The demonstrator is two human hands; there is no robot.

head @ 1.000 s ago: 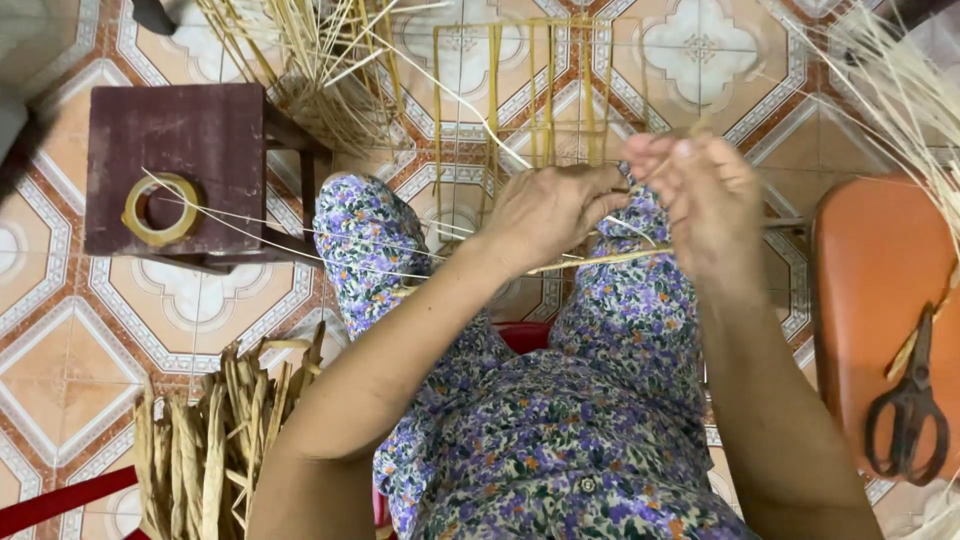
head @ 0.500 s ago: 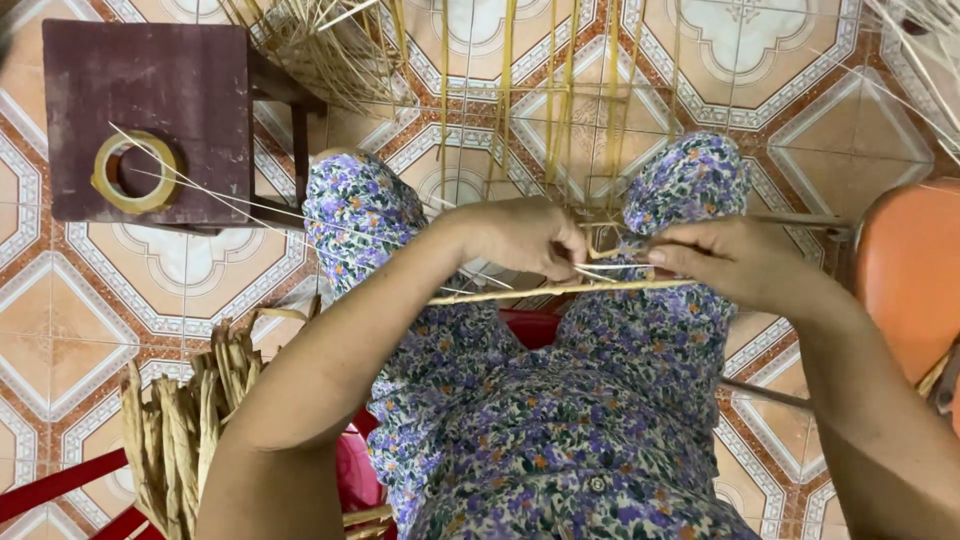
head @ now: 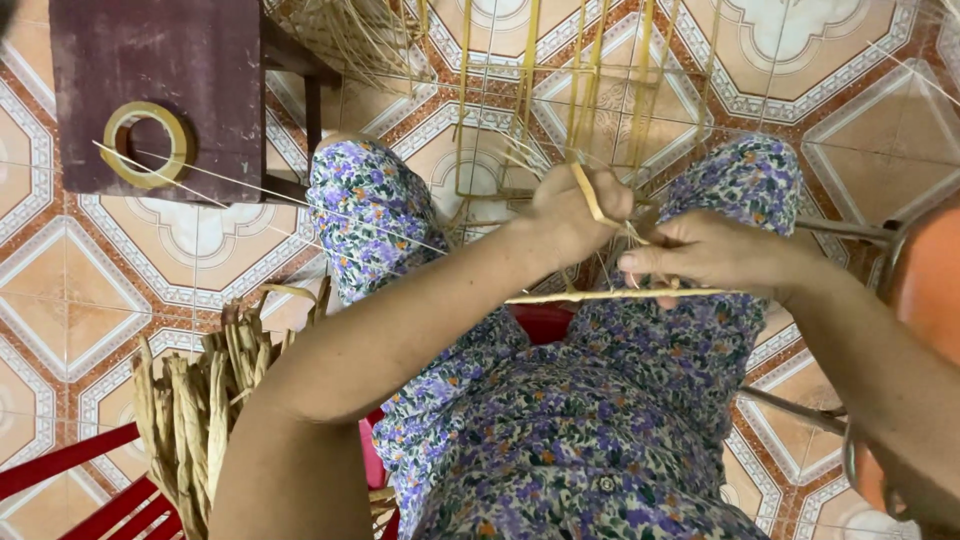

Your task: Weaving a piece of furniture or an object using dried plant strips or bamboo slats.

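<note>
Here we look down past our flowered purple dress (head: 600,430) to the floor of orange and white patterned tiles (head: 90,300), taking the pale yellow frame of thin upright bamboo slats (head: 580,90) as our landmark. The frame stands on the tiles between our knees, just above our hands. To its left stands a dark maroon wooden stool (head: 150,60), and on its top lies a yellowish ring of tape (head: 148,145). Well below the stool and left of our lap, a bundle of dried tan leaf strips (head: 200,400) rests against a red slatted chair (head: 90,480). At the far right, an orange plastic seat (head: 925,290) shows partly at the edge.

At the foot of the frame our left hand (head: 570,220) is curled shut around a flat pale straw strip (head: 590,195) that bends over its fingers. Touching it on the right, our right hand (head: 715,255) pinches narrowly on a long thin straw-coloured stick (head: 600,296), which lies level across our lap just below the frame.
</note>
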